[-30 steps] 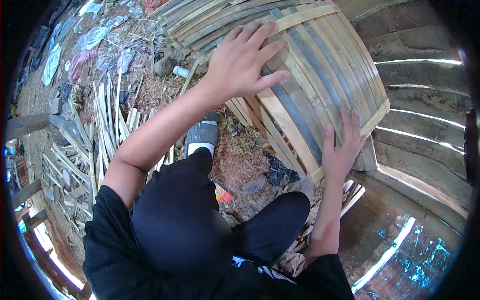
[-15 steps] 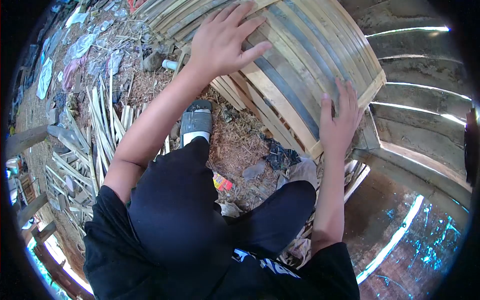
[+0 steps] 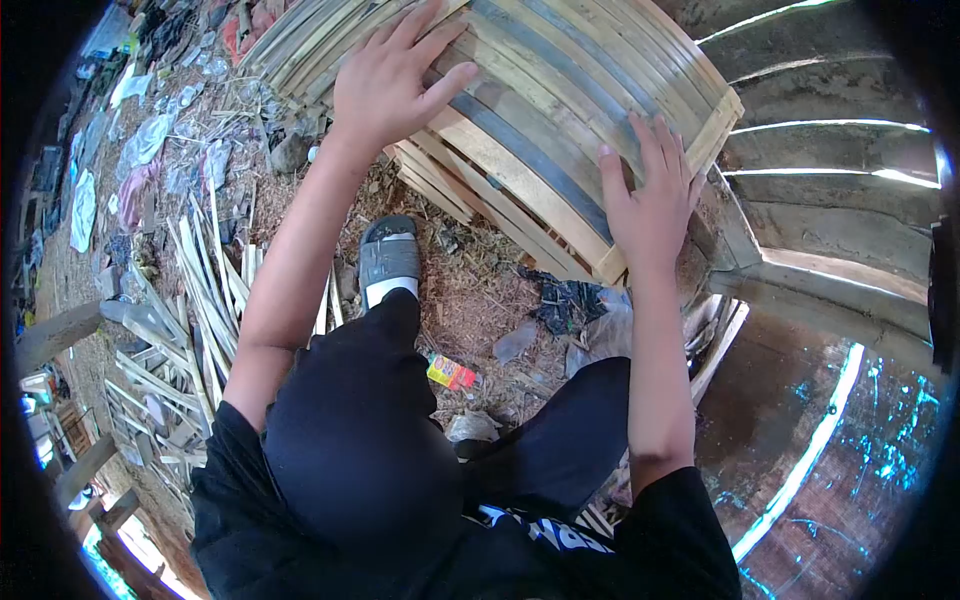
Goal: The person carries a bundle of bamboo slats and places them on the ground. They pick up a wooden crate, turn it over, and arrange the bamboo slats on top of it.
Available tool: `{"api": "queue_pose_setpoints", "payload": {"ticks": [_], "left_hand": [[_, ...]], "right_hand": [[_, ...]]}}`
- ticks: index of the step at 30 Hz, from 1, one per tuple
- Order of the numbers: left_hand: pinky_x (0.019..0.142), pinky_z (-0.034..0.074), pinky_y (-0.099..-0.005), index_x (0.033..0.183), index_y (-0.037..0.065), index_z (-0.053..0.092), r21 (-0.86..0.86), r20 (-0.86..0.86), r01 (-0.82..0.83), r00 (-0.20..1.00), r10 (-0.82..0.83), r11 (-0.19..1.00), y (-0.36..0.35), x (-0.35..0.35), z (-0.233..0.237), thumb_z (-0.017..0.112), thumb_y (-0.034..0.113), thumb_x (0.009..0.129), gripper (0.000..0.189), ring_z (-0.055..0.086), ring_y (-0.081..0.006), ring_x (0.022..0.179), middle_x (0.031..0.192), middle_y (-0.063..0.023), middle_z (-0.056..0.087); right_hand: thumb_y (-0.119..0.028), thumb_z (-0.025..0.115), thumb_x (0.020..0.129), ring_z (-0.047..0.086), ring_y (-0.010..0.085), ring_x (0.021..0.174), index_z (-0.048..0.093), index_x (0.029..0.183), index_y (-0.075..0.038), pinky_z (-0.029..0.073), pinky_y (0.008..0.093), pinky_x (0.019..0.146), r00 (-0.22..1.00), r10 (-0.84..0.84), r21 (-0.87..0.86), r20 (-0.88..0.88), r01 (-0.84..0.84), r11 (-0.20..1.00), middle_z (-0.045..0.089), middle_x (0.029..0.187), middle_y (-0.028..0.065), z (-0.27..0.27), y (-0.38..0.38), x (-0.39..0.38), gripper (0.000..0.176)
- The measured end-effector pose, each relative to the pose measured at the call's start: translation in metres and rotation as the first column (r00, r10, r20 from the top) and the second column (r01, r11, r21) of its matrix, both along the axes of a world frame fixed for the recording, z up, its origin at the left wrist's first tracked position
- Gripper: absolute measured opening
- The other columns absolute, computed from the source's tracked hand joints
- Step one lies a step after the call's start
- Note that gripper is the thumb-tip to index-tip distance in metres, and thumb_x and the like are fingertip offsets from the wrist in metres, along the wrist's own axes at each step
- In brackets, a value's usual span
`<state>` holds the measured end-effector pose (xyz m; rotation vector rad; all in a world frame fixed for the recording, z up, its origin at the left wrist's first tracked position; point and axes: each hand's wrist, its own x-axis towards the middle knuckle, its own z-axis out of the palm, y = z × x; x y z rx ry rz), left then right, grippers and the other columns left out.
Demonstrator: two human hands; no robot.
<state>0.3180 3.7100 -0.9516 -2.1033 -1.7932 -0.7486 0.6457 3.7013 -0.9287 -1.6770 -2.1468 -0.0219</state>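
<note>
A slatted wooden panel (image 3: 570, 120), with pale and grey-blue strips side by side, lies on top of a stack in front of me. My left hand (image 3: 392, 85) rests on its upper left part, fingers spread and palm down. Near the panel's lower right corner lies my right hand (image 3: 650, 200), its fingers stretched over the strips and its thumb apart. Neither hand is wrapped round anything. Beneath the top panel, more wooden pieces (image 3: 490, 205) show along the near side; what lies deeper is hidden.
Loose wooden sticks (image 3: 205, 290) are piled on the ground to the left. My sandalled foot (image 3: 390, 250) is near the stack. A yellow-red packet (image 3: 450, 372) and black plastic (image 3: 565, 300) lie on the shavings. A plank wall (image 3: 830, 150) stands at the right.
The view has shifted, so the panel and both hands appear a little further left and higher. Both hands stay flat on the panel, in about the same places on it.
</note>
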Motion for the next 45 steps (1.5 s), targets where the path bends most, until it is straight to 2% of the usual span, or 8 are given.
{"api": "queue_pose_setpoints", "payload": {"ticks": [9,16,25,35,37,41,43,45], "left_hand": [[0.117,0.043,-0.0523,0.144,0.020,0.069,0.024,0.057,0.019,0.998,-0.020,1.000,-0.002,0.005,0.004,0.060,0.061,0.101,0.060,0.054,-0.0368,0.145,0.159,-0.0129,0.057],[0.127,0.029,-0.0631,0.148,0.012,0.063,-0.238,0.150,0.044,0.989,-0.009,0.970,-0.011,-0.001,0.032,0.060,0.058,0.104,0.064,0.038,-0.0509,0.154,0.164,-0.0254,0.048],[0.126,0.034,-0.0561,0.161,0.017,0.048,-0.136,0.070,-0.045,0.996,0.054,0.990,0.013,-0.005,0.013,0.058,0.059,0.105,0.071,0.036,-0.0486,0.156,0.167,-0.0255,0.043],[0.125,0.036,-0.0529,0.153,0.013,0.058,-0.186,0.228,-0.054,0.969,0.096,0.981,0.012,-0.011,0.018,0.057,0.056,0.107,0.063,0.042,-0.0484,0.153,0.163,-0.0278,0.048],[0.121,0.040,-0.0525,0.141,0.010,0.065,0.127,0.609,0.065,0.782,-0.130,0.990,0.004,-0.023,0.015,0.064,0.042,0.106,0.048,0.047,-0.0480,0.149,0.156,-0.0278,0.054],[0.123,0.036,-0.0450,0.134,0.002,0.066,0.360,0.761,-0.298,0.642,-0.093,0.884,-0.035,-0.070,-0.002,0.055,0.028,0.110,0.037,0.049,-0.0386,0.148,0.155,-0.0233,0.056],[0.125,0.033,-0.0421,0.139,0.000,0.062,0.352,0.831,-0.398,0.549,-0.087,0.847,-0.044,-0.099,-0.038,0.048,0.027,0.113,0.039,0.046,-0.0342,0.150,0.158,-0.0211,0.053],[0.126,0.030,-0.0421,0.146,-0.002,0.056,0.138,0.980,-0.667,0.200,-0.002,0.732,-0.042,-0.133,-0.088,0.040,0.032,0.116,0.048,0.044,-0.0324,0.150,0.159,-0.0201,0.051]], "right_hand": [[-0.048,0.069,0.100,0.043,0.0390,0.154,0.066,0.148,-0.021,0.017,0.0683,0.129,0.999,0.017,0.028,-0.051,-0.016,0.999,0.055,0.161,0.0149,0.003,0.000,0.007,0.055],[-0.048,0.070,0.100,0.043,0.0426,0.153,0.066,0.148,-0.020,0.020,0.0679,0.128,0.992,0.055,0.000,-0.111,-0.055,0.998,0.051,0.162,0.0203,0.015,-0.003,0.015,0.055],[-0.050,0.066,0.103,0.033,0.0445,0.159,0.059,0.155,-0.018,0.022,0.0658,0.128,0.996,-0.051,0.041,-0.071,0.054,0.998,0.039,0.170,0.0229,-0.004,0.032,0.045,0.061],[-0.047,0.065,0.105,0.027,0.0463,0.161,0.054,0.158,-0.013,0.019,0.0612,0.130,0.994,-0.038,-0.004,-0.100,0.038,0.999,0.036,0.171,0.0228,-0.010,0.036,0.053,0.065],[-0.046,0.065,0.105,0.028,0.0464,0.161,0.055,0.158,-0.013,0.019,0.0608,0.130,0.999,-0.015,0.013,-0.046,0.016,1.000,0.039,0.170,0.0230,-0.010,0.030,0.048,0.064],[-0.040,0.068,0.103,0.031,0.0452,0.160,0.056,0.156,-0.011,0.016,0.0647,0.130,0.998,0.041,0.003,-0.036,-0.041,0.999,0.046,0.165,0.0219,0.013,0.003,0.023,0.062],[-0.038,0.069,0.102,0.032,0.0447,0.160,0.056,0.156,-0.011,0.014,0.0666,0.130,0.982,0.129,0.017,-0.140,-0.128,0.992,0.048,0.163,0.0217,0.025,-0.014,-0.006,0.061],[-0.035,0.071,0.100,0.030,0.0439,0.160,0.056,0.155,-0.009,0.012,0.0669,0.130,0.968,0.244,-0.004,-0.057,-0.245,0.970,0.048,0.163,0.0212,0.036,-0.032,-0.041,0.062]]}}
